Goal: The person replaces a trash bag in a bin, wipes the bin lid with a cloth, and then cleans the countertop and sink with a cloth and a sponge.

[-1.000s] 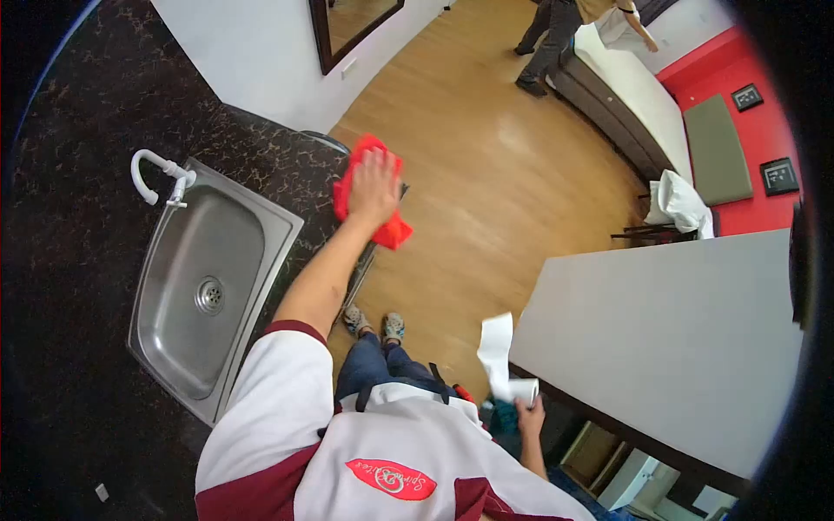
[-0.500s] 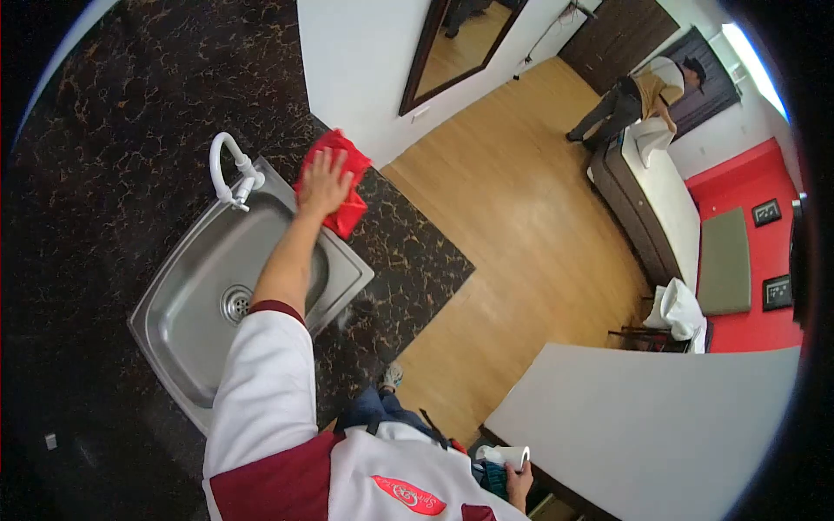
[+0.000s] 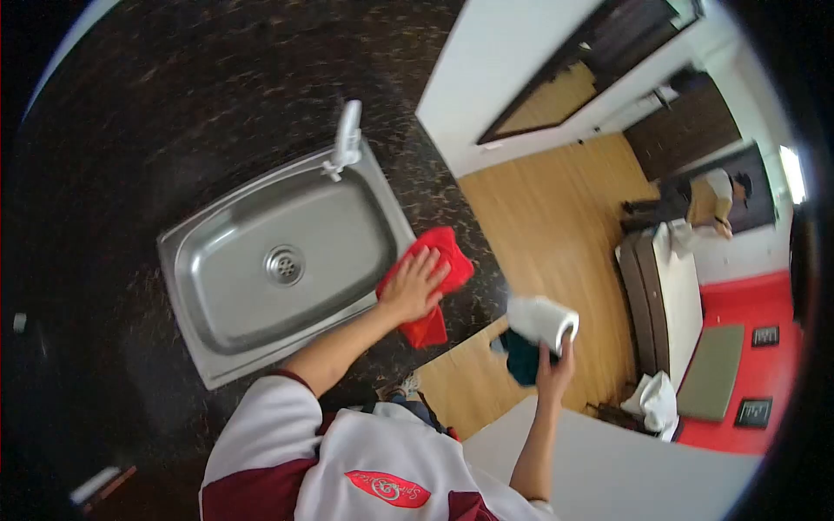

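My left hand [image 3: 412, 286] lies flat with its fingers spread on a crumpled red cloth [image 3: 450, 259], pressing it on the dark counter beside the sink's right rim. In my right hand [image 3: 556, 365] is a white paper roll [image 3: 544, 319], held near its open end. A dark green cloth [image 3: 521, 358] hangs beneath the roll, by the same hand. The steel sink [image 3: 287, 260] has a white faucet [image 3: 347, 139] at its upper right corner.
The dark marbled counter [image 3: 200, 104] surrounds the sink. A white surface [image 3: 573, 460] is at lower right. Across the wooden floor [image 3: 556, 217], a person [image 3: 714, 198] bends over a bed [image 3: 673, 295]. A framed mirror [image 3: 556, 87] hangs on the wall.
My left hand and the red cloth have moved down along the sink's side toward me. My right hand has risen with the roll and green cloth to above the counter's edge. The view has shifted.
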Demonstrator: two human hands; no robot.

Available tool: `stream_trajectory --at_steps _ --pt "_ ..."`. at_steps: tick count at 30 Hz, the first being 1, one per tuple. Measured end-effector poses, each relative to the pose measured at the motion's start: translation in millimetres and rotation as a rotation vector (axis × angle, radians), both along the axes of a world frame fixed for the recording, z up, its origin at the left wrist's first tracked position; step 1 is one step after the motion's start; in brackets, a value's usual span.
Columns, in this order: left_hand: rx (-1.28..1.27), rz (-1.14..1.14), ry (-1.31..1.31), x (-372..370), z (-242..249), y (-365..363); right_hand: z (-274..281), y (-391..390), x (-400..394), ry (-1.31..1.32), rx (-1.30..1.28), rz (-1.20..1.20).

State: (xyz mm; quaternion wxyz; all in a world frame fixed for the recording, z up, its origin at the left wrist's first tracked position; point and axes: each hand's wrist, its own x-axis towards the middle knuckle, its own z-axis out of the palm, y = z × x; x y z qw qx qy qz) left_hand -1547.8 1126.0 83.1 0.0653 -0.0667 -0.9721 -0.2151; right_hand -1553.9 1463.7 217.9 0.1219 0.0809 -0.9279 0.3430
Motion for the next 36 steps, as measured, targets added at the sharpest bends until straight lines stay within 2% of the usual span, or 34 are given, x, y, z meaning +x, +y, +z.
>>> stream_trajectory --at_steps 1,3,6,8,9,10,11,12,13,15,17,18,19,21,22,25,26,31,33,36 --pt "-0.005 -0.032 -0.019 26 6 2 -3 -23 -29 0.099 0.106 0.102" --pt "-0.051 0.05 -0.038 71 2 -4 -19 -61 -80 0.1 0.314 0.253" --pt "-0.111 0.313 -0.134 145 18 -47 -19 -128 -104 -0.096 0.538 0.454" --pt "0.07 0.598 -0.19 209 54 -88 -35 -136 -118 -0.17 0.603 0.552" --pt "-0.057 0.856 -0.157 249 33 -105 -29 -137 -113 -0.134 0.529 0.54" --pt "-0.044 0.979 -0.351 294 30 -127 -19 -132 -107 -0.102 0.454 0.526" --pt "-0.241 0.951 -0.211 341 18 -149 -14 -129 -104 -0.065 0.368 0.507" --pt "-0.309 1.056 -0.111 379 5 -162 -24 -114 -110 0.025 0.306 0.475" --pt "-0.266 1.197 -0.207 404 1 -168 -1 -114 -92 -0.032 0.15 0.445" --pt "-0.161 1.506 -0.261 414 -10 -160 16 -104 -70 0.042 -0.015 0.427" --pt "-0.401 1.595 -0.154 383 -39 -117 13 -94 -49 0.163 -0.003 0.595" --pt "-0.237 1.573 -0.01 352 -25 -88 10 -96 -40 0.226 -0.006 0.664" --pt "-0.29 1.381 0.03 332 -21 -65 0 -103 -35 0.279 -0.001 0.783" --pt "-0.271 1.261 -0.14 311 1 -57 -18 -131 -18 0.182 0.118 0.911" --pt "-0.256 1.315 -0.175 315 -7 -66 -38 -142 -20 0.176 0.182 1.001" --pt "-0.256 1.479 -0.232 342 -17 -149 -101 -152 -23 0.206 0.342 1.006" --pt "-0.26 1.539 -0.244 346 -12 -171 -111 -153 -24 0.192 0.272 0.983" --pt "-0.147 1.872 -0.234 341 -27 -303 -120 -159 -27 0.157 0.226 0.92" --pt "-0.181 1.939 -0.218 314 -38 -354 -119 -161 -29 0.119 0.257 0.917" --pt "-0.256 1.807 -0.186 238 -26 -406 -122 -167 -35 0.105 0.299 0.921"
